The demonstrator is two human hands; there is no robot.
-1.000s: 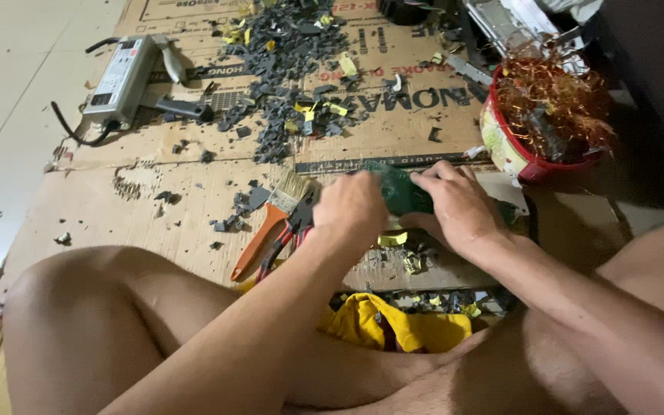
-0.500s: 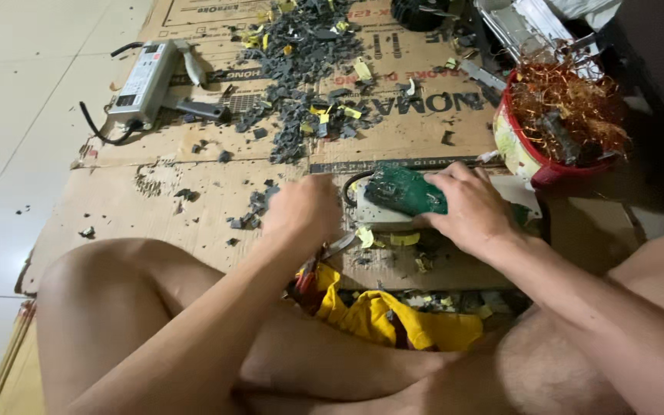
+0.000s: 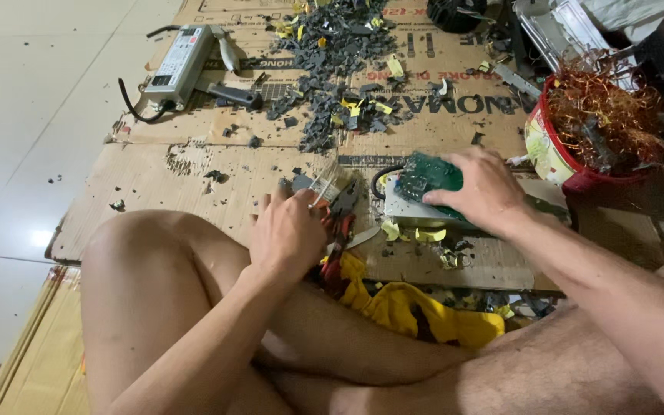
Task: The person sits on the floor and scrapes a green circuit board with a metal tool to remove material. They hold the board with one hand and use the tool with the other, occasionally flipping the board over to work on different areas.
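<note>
Pressing green circuit board [image 3: 424, 178] flat, right hand [image 3: 479, 190] fingers spread; left hand [image 3: 290, 230] fingers curled around pliers [image 3: 340, 211] (board stiff, light, brittle; grip edges).

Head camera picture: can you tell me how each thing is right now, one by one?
Left hand: closed around pliers.
Pliers: gripped, jaws barely apart.
Right hand: pressing flat on circuit board.
Green circuit board: lying flat on grey case.
Red bucket: full of copper wire.
Grey power supply box: closed, lying flat.
</note>
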